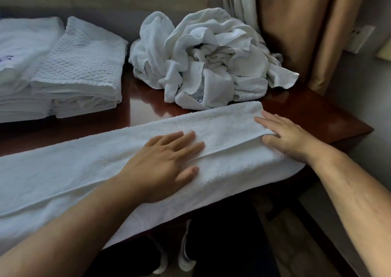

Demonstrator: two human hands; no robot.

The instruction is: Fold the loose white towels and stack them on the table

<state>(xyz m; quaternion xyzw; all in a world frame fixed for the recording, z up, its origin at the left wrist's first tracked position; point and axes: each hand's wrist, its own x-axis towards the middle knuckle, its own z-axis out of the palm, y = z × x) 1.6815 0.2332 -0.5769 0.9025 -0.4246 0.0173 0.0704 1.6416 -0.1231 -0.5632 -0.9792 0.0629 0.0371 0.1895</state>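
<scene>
Glossy dark table (pixel 306 115) carries 1 long towel (pixel 95 170), folded lengthwise at its near edge. The left hand (pixel 167 162) and right hand (pixel 283 132) press it flat, fingers straight. Next probably comes a crosswise fold. Beyond lie the loose pile (pixel 203 58) and 2 folded stacks (pixel 80 69).

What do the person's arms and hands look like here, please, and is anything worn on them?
Both are bare. The left hand and right hand wear no gloves, and no ring, watch or bracelet shows. The left forearm and right forearm are uncovered up to the frame's edge; no sleeve is in view.
</scene>
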